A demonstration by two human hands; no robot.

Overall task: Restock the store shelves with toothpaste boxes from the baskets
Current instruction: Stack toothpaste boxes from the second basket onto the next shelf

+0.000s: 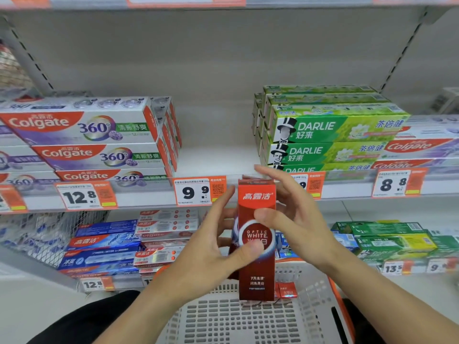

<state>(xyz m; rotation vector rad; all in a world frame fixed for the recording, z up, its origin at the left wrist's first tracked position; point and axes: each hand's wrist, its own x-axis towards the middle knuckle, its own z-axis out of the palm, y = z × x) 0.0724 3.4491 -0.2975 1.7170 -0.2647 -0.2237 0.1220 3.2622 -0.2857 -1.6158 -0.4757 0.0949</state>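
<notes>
The person holds a red box (257,240) upright between both hands, above the basket (248,321) and in front of the shelf edge (149,198). The left hand (211,247) grips it from the left, thumb across the front face and fingers curled behind. The right hand (295,219) meets it from the right with the thumb on the front and the fingers spread nearly straight past the box's top corner; whether those fingers touch the box cannot be told. More red boxes appear to sit behind the front one, but their count is unclear.

The box top reaches the level of the price strip, just right of the 9.9 tag (196,191). Directly behind that tag the shelf has a bare gap (216,145), bounded on the left by the end faces of the Colgate stack (99,142) and on the right by the ends of the Darlie stack (327,135). The gap runs back to the rear wall, with open height up to the shelf above.

A small red box (288,291) lies in the basket, just beside the held box's lower right edge. The basket's orange rim (341,306) runs along its right side.
</notes>
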